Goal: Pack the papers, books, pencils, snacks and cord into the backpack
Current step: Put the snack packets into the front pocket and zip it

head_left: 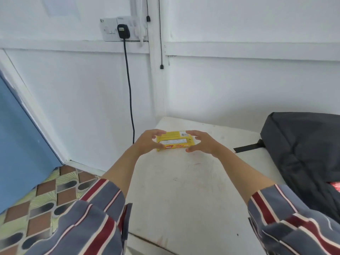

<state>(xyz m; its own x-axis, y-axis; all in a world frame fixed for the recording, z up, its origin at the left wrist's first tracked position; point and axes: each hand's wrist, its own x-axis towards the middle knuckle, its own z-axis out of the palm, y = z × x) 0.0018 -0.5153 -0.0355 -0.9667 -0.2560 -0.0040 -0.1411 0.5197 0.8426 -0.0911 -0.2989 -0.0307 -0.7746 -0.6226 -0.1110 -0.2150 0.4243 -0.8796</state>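
Likely light, crinkly, crushable snack pack (174, 141); best held gently by short ends. Gripped by left hand (147, 142); contact of right hand (204, 142) unclear.

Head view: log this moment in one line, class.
left hand: holds yellow snack packet | right hand: holds its other end | backpack: on table, right

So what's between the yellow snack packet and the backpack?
In the head view: the right hand at the end of the snack packet, then bare table with a black strap from the backpack.
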